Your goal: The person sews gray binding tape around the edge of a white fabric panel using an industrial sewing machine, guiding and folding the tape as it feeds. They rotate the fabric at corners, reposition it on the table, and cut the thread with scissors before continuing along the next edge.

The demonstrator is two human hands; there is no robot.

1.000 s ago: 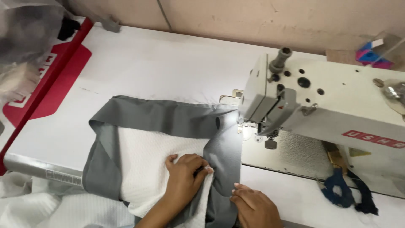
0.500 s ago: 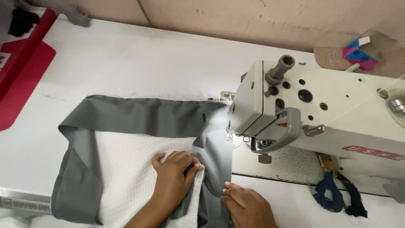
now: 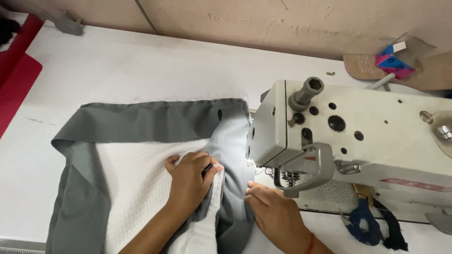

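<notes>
A grey fabric piece (image 3: 155, 123) with a white textured lining (image 3: 132, 174) lies flat on the white table (image 3: 117, 66). My left hand (image 3: 190, 176) presses on the white lining and pinches its edge where it meets the grey strip. My right hand (image 3: 273, 211) rests on the grey fabric edge just left of the presser foot (image 3: 287, 181). The cream sewing machine (image 3: 358, 136) stands to the right, its head over the fabric's right edge.
Blue-handled scissors (image 3: 362, 221) lie on the machine bed at the lower right. A red board (image 3: 16, 84) sits at the far left. A pink and blue card (image 3: 393, 61) lies by the back wall.
The view has moved closer and to the right. Both hands and the fabric's right edge have shifted toward the needle area of the machine.
</notes>
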